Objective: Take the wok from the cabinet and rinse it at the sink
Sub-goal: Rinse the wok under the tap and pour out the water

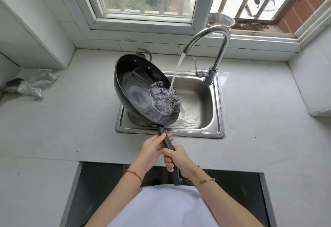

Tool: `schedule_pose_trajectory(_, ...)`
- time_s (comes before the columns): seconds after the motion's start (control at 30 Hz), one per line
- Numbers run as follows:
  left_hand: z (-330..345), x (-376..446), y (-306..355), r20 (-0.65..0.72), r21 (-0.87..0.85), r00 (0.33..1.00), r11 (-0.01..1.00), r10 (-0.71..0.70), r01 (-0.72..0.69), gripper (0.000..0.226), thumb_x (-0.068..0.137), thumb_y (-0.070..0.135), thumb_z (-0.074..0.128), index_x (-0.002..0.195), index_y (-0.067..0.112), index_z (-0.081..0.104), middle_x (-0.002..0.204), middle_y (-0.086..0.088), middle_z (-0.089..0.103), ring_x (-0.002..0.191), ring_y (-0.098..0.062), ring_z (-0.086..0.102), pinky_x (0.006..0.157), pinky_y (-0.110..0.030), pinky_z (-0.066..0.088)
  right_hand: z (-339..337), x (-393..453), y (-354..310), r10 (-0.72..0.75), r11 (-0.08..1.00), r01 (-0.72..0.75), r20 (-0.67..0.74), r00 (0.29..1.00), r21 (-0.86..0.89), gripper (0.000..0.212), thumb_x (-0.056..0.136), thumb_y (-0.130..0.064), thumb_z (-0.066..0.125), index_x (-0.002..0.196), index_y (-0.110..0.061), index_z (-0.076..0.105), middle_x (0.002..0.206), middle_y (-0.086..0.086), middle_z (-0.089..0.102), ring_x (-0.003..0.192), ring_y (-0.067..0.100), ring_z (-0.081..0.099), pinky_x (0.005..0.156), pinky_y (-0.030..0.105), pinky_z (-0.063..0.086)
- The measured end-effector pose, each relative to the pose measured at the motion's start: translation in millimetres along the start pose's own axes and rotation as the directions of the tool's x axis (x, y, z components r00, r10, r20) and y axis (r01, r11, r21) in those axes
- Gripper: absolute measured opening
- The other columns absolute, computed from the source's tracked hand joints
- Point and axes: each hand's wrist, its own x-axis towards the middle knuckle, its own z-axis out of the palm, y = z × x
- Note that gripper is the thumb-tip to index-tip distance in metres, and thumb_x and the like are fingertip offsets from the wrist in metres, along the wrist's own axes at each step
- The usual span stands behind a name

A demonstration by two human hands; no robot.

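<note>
Ahead of both hands (162,152), tilted wok (146,90) over sink (211,119).

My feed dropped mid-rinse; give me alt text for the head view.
Both hands, left ahead of right, grip the handle of a black wok tilted over the steel sink. Water from the tap strikes the wok's inside and spills into the sink. A crumpled cloth lies on the counter at left.

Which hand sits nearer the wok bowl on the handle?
Left. The left hand grips the handle close behind the wok bowl; the right hand holds it further back, toward the person.
</note>
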Motion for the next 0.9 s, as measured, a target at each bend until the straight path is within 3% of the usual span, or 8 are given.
schedule_pose_trajectory(0.27,7,8,-3,-0.033,-0.055,0.999,0.998,-0.034,0.032,0.015,0.094,0.006,0.058,0.101,-0.003,0.068,0.087,-0.006,0.079,0.079,-0.014,0.076,0.067,-0.027,0.062,-6,-3,2,-0.041,0.997,0.038,-0.044,0.998,-0.069,0.019,0.090,-0.012,0.062,0.072,-0.009,0.056,0.047,0.000,0.050,0.035,0.012,0.045,0.035,0.022,0.040)
schedule_pose_trajectory(0.37,11,9,-4,-0.073,-0.052,0.997,0.998,-0.028,0.024,0.016,0.094,0.004,0.059,0.101,-0.008,0.067,0.087,-0.011,0.076,0.074,-0.015,0.076,0.065,-0.025,0.062,-2,-7,0,-0.093,0.969,0.045,-0.189,0.978,-0.243,0.020,0.089,-0.015,0.061,0.071,-0.007,0.058,0.049,0.004,0.056,0.033,0.014,0.051,0.035,0.025,0.045)
schedule_pose_trajectory(0.43,14,8,-5,-0.084,-0.037,0.996,0.999,-0.028,0.025,0.020,0.094,0.004,0.059,0.106,-0.010,0.066,0.091,-0.014,0.074,0.072,-0.016,0.076,0.065,-0.023,0.061,4,-10,0,-0.163,0.888,-0.009,-0.334,0.928,-0.460,0.015,0.088,-0.021,0.059,0.079,-0.009,0.062,0.059,0.007,0.064,0.044,0.020,0.062,0.045,0.031,0.052)
schedule_pose_trajectory(0.53,20,8,-6,-0.087,-0.043,0.996,0.999,-0.033,0.030,0.020,0.094,0.003,0.060,0.108,-0.010,0.065,0.095,-0.017,0.073,0.071,-0.015,0.076,0.062,-0.022,0.059,7,-12,6,-0.304,0.654,-0.153,-0.443,0.843,-0.741,0.019,0.090,-0.030,0.057,0.094,-0.012,0.063,0.083,0.007,0.070,0.074,0.028,0.066,0.062,0.031,0.049)
schedule_pose_trajectory(0.67,24,6,-6,-0.119,-0.006,0.993,1.000,-0.023,0.023,0.016,0.093,0.002,0.062,0.105,-0.007,0.067,0.094,-0.018,0.074,0.076,-0.019,0.075,0.062,-0.021,0.059,2,-10,12,-0.323,0.744,-0.047,-0.420,0.848,-0.667,0.011,0.090,-0.022,0.060,0.084,-0.013,0.061,0.073,0.005,0.065,0.062,0.019,0.056,0.054,0.022,0.042)
schedule_pose_trajectory(0.77,26,7,-9,-0.153,0.083,0.988,0.997,0.021,-0.008,0.011,0.091,0.003,0.066,0.096,-0.005,0.070,0.086,-0.018,0.075,0.080,-0.023,0.073,0.064,-0.020,0.059,-1,-9,14,-0.307,0.830,0.034,-0.404,0.862,-0.557,0.022,0.086,-0.013,0.060,0.066,-0.019,0.052,0.057,-0.005,0.051,0.049,0.010,0.043,0.045,0.013,0.037)
schedule_pose_trajectory(0.83,27,8,-9,-0.149,0.141,0.986,0.989,0.070,-0.049,0.010,0.089,0.006,0.070,0.090,-0.003,0.073,0.086,-0.019,0.075,0.083,-0.026,0.073,0.067,-0.021,0.059,-4,-10,12,-0.284,0.874,0.064,-0.400,0.871,-0.481,0.025,0.084,-0.010,0.060,0.063,-0.017,0.051,0.054,-0.004,0.045,0.048,0.013,0.040,0.044,0.014,0.035)
schedule_pose_trajectory(0.9,26,9,-8,-0.143,0.174,0.983,0.981,0.116,-0.090,0.011,0.086,0.008,0.073,0.089,-0.003,0.073,0.085,-0.019,0.075,0.083,-0.027,0.074,0.068,-0.022,0.059,-3,-11,9,-0.264,0.910,0.095,-0.386,0.884,-0.404,0.022,0.084,-0.008,0.059,0.064,-0.014,0.052,0.054,0.004,0.045,0.045,0.020,0.042,0.043,0.027,0.041)
